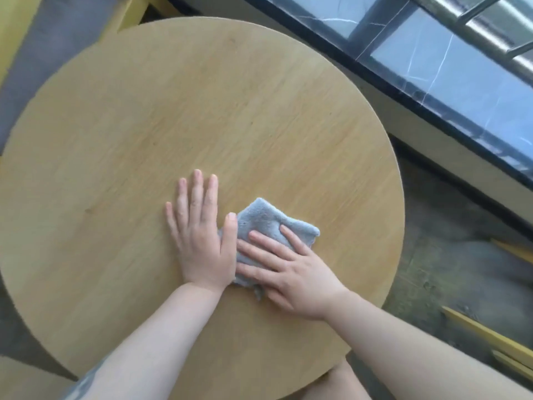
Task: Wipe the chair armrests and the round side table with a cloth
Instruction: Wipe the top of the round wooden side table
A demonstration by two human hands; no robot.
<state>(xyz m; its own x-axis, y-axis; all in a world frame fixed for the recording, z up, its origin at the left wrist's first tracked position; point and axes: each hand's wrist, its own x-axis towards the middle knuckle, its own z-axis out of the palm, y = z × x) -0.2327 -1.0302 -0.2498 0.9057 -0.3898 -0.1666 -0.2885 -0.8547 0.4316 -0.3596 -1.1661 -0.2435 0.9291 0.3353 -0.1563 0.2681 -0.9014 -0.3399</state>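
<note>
Her right hand [291, 269] presses flat, fingers spread, on the crumpled grey cloth [265, 226]; the left hand [199, 232] lies open on the round wooden surface [173, 111], thumb touching the cloth.

Your right hand [291, 272] lies flat w/ fingers spread on the grey cloth [268, 226], pressing it to the round table [173, 111]. Your left hand [199, 241] rests palm-down on bare wood, thumb touching the cloth's edge.

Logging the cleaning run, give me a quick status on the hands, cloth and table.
Right hand flat, pressing blue-grey cloth onto round table. Left hand flat on bare wood beside it, thumb at cloth's edge. Nothing else on the tabletop.
</note>
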